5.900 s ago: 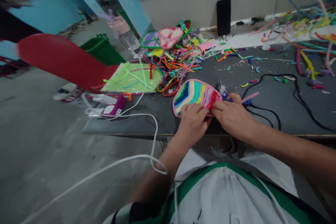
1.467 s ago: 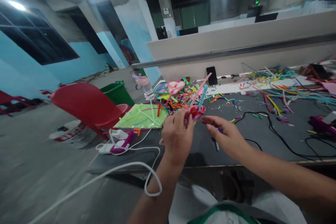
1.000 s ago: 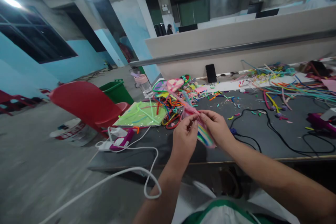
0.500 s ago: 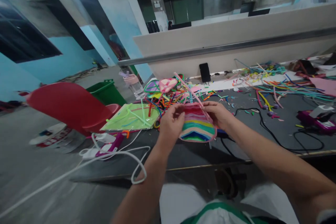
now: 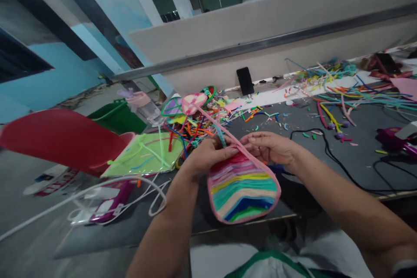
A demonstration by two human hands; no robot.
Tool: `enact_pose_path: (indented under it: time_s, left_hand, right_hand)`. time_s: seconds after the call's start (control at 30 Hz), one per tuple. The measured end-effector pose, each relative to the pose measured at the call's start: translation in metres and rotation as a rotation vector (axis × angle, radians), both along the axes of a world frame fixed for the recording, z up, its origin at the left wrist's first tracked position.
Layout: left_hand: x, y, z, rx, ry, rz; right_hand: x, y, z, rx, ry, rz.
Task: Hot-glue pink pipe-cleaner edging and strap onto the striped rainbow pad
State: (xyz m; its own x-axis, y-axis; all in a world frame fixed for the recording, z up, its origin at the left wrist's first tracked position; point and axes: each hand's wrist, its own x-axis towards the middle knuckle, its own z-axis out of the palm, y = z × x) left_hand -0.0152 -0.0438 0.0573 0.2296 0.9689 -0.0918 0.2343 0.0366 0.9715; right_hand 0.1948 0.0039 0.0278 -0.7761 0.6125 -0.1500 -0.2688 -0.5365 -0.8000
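A rounded panel with coloured stripes and a pink edge [image 5: 244, 193] hangs tilted over the table's front edge. My left hand [image 5: 211, 154] grips its upper left part, thumb across the top. From the top, a long pink strip [image 5: 218, 127] runs up and to the left. My right hand [image 5: 272, 145] is closed at the upper right edge, with its fingertips by the pink strip; part of them is hidden behind it. Behind my left hand lie a pink heart-shaped piece [image 5: 193, 103] and a heap of coloured pipe-cleaner bits [image 5: 198, 130].
On the left are a green sheet in plastic [image 5: 146, 154], a purple power strip [image 5: 112, 202] with white cable, a clear bottle [image 5: 146, 106] and a red chair [image 5: 61, 134]. A black phone [image 5: 245, 81] leans at the back. Coloured stems [image 5: 361, 97] lie right.
The striped panel is nearer and lower, and shows more of its face. My hands have shifted on its top edge. The whole view has moved as well.
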Motion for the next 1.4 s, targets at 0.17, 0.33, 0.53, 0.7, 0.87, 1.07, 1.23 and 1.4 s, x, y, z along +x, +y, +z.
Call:
enact_pose_path:
  time_s: [0.17, 0.33, 0.53, 0.7, 0.87, 1.07, 1.23, 1.4]
  left_hand:
    - [0.005, -0.005, -0.009, -0.095, 0.053, -0.025]
    - [0.011, 0.001, -0.021, -0.294, -0.114, -0.049]
    - [0.006, 0.006, -0.037, -0.407, -0.233, 0.000]
    - [0.004, 0.003, -0.042, -0.377, -0.194, 0.052]
    - [0.003, 0.001, -0.045, -0.332, -0.191, 0.049]
    - [0.003, -0.001, -0.047, -0.290, -0.187, 0.037]
    - [0.004, -0.001, -0.046, -0.230, -0.212, 0.015]
    - [0.004, -0.001, -0.048, -0.222, -0.230, 0.018]
  right_hand:
    - [0.003, 0.005, -0.027, -0.063, 0.033, 0.073]
    - [0.001, 0.003, -0.037, -0.132, -0.027, 0.078]
    - [0.001, 0.005, -0.043, -0.111, -0.073, 0.110]
    - [0.000, 0.007, -0.046, -0.089, -0.126, 0.129]
    - [0.001, 0.007, -0.045, -0.071, -0.120, 0.140]
    - [0.000, 0.008, -0.051, -0.052, -0.083, 0.148]
    - [0.000, 0.006, -0.051, -0.036, -0.110, 0.148]
    - [-0.001, 0.005, -0.049, -0.058, -0.122, 0.135]
